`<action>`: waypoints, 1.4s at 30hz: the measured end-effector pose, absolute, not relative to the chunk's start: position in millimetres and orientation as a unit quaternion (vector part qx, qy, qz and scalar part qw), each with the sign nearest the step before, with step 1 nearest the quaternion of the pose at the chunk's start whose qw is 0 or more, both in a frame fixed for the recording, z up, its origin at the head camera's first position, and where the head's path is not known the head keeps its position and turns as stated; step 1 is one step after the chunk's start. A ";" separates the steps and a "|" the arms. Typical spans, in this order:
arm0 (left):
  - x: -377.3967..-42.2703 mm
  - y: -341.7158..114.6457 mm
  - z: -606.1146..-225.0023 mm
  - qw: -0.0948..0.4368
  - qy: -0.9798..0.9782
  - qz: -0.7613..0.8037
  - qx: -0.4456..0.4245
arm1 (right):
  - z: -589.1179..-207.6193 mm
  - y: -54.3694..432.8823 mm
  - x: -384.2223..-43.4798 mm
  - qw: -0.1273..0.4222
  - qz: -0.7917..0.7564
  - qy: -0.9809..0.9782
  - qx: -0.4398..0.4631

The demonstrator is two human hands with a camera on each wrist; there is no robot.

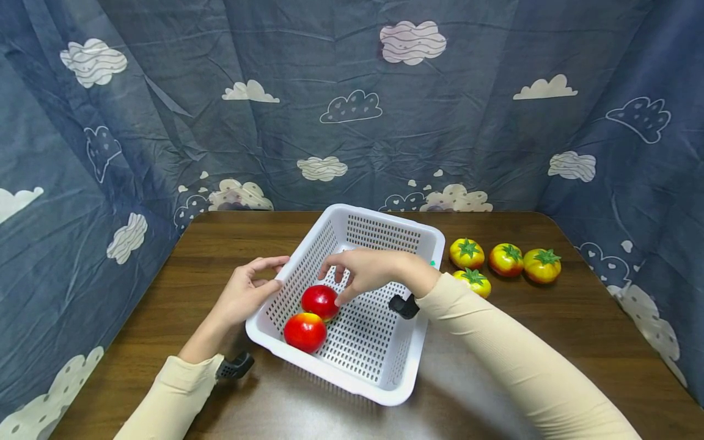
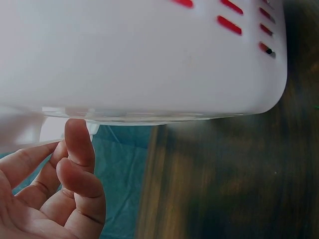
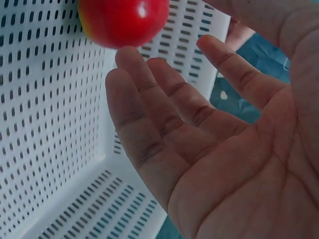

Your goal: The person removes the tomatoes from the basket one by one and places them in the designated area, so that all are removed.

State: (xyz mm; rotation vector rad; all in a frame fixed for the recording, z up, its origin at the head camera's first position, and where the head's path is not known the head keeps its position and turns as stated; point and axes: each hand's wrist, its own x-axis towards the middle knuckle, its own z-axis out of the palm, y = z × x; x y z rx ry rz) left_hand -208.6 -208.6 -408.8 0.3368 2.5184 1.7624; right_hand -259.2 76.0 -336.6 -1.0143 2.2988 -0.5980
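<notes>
A white perforated plastic basket (image 1: 360,342) stands on the table, turned slightly. Two shiny red fruits with yellow patches lie in its left near part: one fruit (image 1: 319,302) behind, the other fruit (image 1: 305,332) nearer the front corner. My right hand (image 1: 365,272) is inside the basket above the rear fruit, thumb close beside it. In the right wrist view its fingers (image 3: 144,107) are loosely extended with nothing between them, and a red fruit (image 3: 124,20) shows past the fingertips. Outside the left wall, my left hand (image 1: 250,292) touches the rim with its fingertips, also seen in the left wrist view.
Right of the basket lie several yellow-red tomatoes with green leafy tops, among them one tomato (image 1: 467,253) near the rim and another tomato (image 1: 541,266) farther right. Behind the brown wooden table (image 1: 583,342) hangs a dark blue cloud-patterned curtain (image 1: 352,146).
</notes>
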 end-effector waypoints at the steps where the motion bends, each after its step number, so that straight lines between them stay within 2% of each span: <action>1: -208.6 -208.8 -408.7 0.025 0.814 0.570 0.109 | -338.0 73.7 -259.3 0.277 -0.220 0.856 -0.378; 8: -208.9 -209.8 -409.1 0.027 0.816 0.566 0.114 | -346.4 60.5 -258.3 0.297 -0.223 0.850 -0.374; 19: -210.6 -209.6 -411.5 0.030 0.822 0.559 0.106 | -355.0 46.3 -257.8 0.250 -0.158 0.863 -0.410; 42: -209.7 -209.6 -410.1 0.020 0.809 0.575 0.118 | -368.4 32.8 -261.9 0.224 -0.144 0.880 -0.394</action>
